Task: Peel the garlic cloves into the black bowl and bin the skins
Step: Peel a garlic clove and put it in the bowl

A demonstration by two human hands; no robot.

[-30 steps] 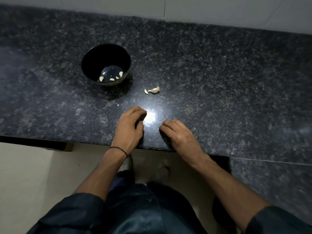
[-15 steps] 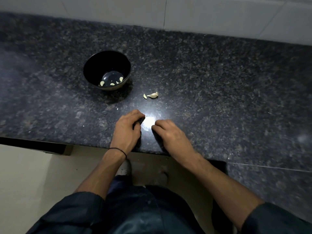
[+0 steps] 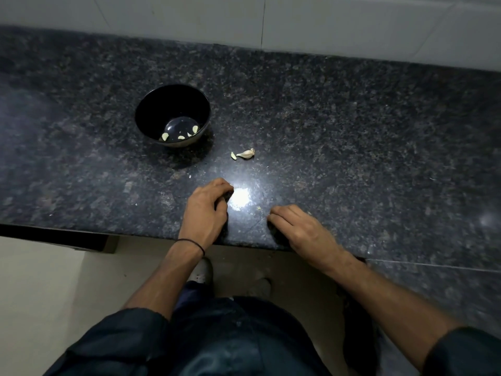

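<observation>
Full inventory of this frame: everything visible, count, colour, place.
black bowl: 1, black, counter, beyond left hand
peeled cloves: about 4, pale, inside bowl
unpeeled clove: 1, off-white, counter right of bowl
small piece: 1, pale, just left of that clove
skin flecks: few, pale, counter near hands
counter: 1, dark speckled stone
wall tiles: white, behind counter
wristband: 1, black, left wrist
left hand: 1, fingers curled, counter front
right hand: 1, fingers curled, counter front

Your left hand curls its fingertips under the palm, so you cannot tell whether they hold anything (the same goes for your right hand, slightly blurred). The pale fleck between them is too small to name. The table runs off both side edges.
</observation>
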